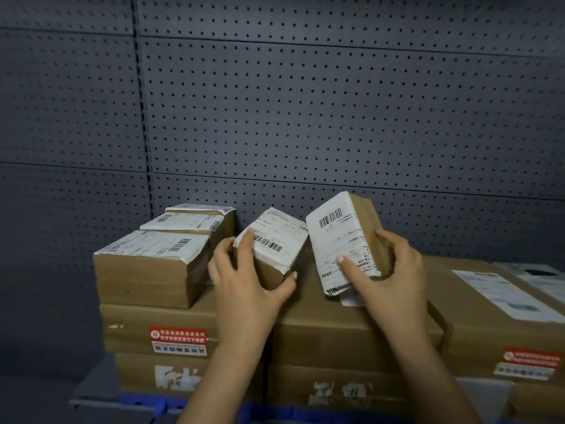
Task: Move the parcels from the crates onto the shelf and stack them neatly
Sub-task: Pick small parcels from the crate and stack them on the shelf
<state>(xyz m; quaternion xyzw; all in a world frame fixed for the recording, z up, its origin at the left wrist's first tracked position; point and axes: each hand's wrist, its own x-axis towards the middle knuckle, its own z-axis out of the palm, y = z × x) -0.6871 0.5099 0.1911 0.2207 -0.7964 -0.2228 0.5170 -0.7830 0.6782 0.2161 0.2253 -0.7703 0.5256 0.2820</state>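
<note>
My left hand (244,280) grips a small brown parcel (275,240) with a white barcode label, tilted, just above the large boxes. My right hand (388,270) grips a second small labelled parcel (342,237), held upright and tilted to the right of the first. Both are over the stacked large cardboard boxes (351,325) on the shelf. To the left, three small labelled parcels sit in a row front to back: the nearest (149,264), the middle one (183,223) and the rear one (198,209).
A dark grey pegboard wall (305,117) backs the shelf. Large boxes with red stickers (179,339) are stacked below, and another long box (489,301) lies at the right. A blue edge (159,402) shows at the bottom.
</note>
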